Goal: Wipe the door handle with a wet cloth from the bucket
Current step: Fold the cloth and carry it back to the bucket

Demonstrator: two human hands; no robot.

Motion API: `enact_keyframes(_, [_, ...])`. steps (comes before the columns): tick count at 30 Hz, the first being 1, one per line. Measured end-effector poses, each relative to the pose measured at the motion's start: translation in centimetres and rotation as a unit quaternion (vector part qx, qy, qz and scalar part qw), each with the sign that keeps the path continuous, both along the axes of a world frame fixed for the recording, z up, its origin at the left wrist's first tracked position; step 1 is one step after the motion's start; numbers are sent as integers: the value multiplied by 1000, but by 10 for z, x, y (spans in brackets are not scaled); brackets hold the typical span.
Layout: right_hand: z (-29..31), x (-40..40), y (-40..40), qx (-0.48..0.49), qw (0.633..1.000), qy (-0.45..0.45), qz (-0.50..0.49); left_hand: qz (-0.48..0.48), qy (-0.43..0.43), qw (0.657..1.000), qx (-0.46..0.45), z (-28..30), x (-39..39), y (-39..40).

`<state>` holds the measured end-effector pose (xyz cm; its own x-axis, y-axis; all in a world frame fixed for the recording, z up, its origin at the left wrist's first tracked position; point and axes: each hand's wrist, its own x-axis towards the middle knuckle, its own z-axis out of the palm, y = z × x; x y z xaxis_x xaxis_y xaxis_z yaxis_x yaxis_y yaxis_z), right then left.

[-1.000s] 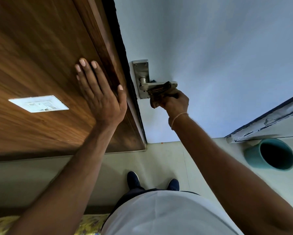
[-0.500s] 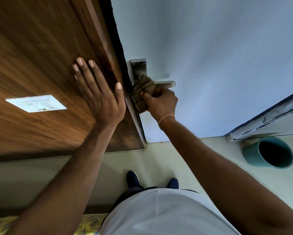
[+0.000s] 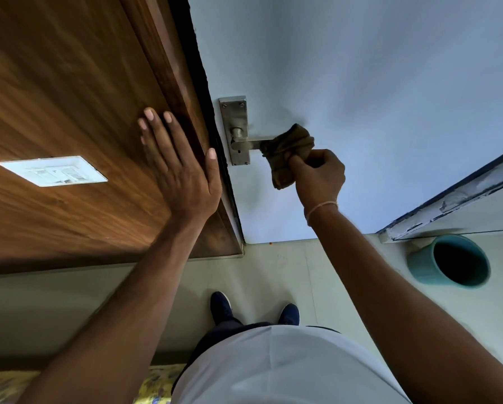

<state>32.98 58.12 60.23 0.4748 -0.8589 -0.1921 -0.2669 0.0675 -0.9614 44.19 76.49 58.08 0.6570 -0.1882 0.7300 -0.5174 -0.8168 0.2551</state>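
A steel door handle on a long backplate sits on the pale blue door. A brown cloth is bunched over the lever's outer end, hiding its tip. My right hand is shut on the cloth from below and to the right. My left hand lies flat, fingers apart, on the brown wooden panel just left of the door's edge. A teal bucket stands on the floor at the lower right, dark inside.
A white switch plate is set in the wooden panel to the left. A chipped frame edge runs above the bucket. My two dark shoes stand on the pale tiled floor. Yellow patterned fabric shows at the bottom left.
My right hand has slid the cloth rightward along the lever, from the backplate end to the outer tip, uncovering the backplate and spindle. My left hand has stayed on the wood.
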Motion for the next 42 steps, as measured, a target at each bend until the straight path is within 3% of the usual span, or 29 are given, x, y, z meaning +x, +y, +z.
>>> enact_keyframes(3, [1, -12, 6, 50, 993, -72, 83, -20, 51, 998, -31, -2, -20, -10])
enact_keyframes(5, [3, -22, 6, 108, 978, -125, 129, -84, 92, 990, -61, -3, -42, -22])
enact_keyframes(10, [-3, -42, -12, 297, 915, -246, 121, -263, 216, 926, -164, -5, -75, -53])
enact_keyframes(12, [-9, -51, -21, 343, 888, -285, 115, -283, 336, 862, -254, 5, -75, -65])
enact_keyframes(15, [-14, -65, -26, 364, 868, -320, 108, -271, 578, 698, -325, 26, -65, -84])
enact_keyframes(17, [-12, -79, -29, 357, 869, -331, 87, -304, 646, 644, -275, 34, -56, -99])
enact_keyframes(21, [-9, -109, -34, 313, 897, -310, 36, -400, 690, 569, -201, 43, -57, -131])
enact_keyframes(24, [-8, -136, -39, 305, 896, -322, -24, -431, 707, 539, -152, 46, -70, -159])
enact_keyframes(27, [-8, -177, -47, 332, 870, -343, -125, -457, 723, 509, -97, 45, -98, -189])
enact_keyframes(33, [-27, -260, -70, 363, 815, -361, -272, -483, 705, 519, -13, 31, -176, -251])
enact_keyframes(36, [-36, -308, -95, 385, 802, -367, -273, -474, 705, 527, 8, 17, -221, -291])
enact_keyframes(42, [-47, -391, -162, 360, 832, -342, -246, -442, 721, 533, 15, -7, -314, -372])
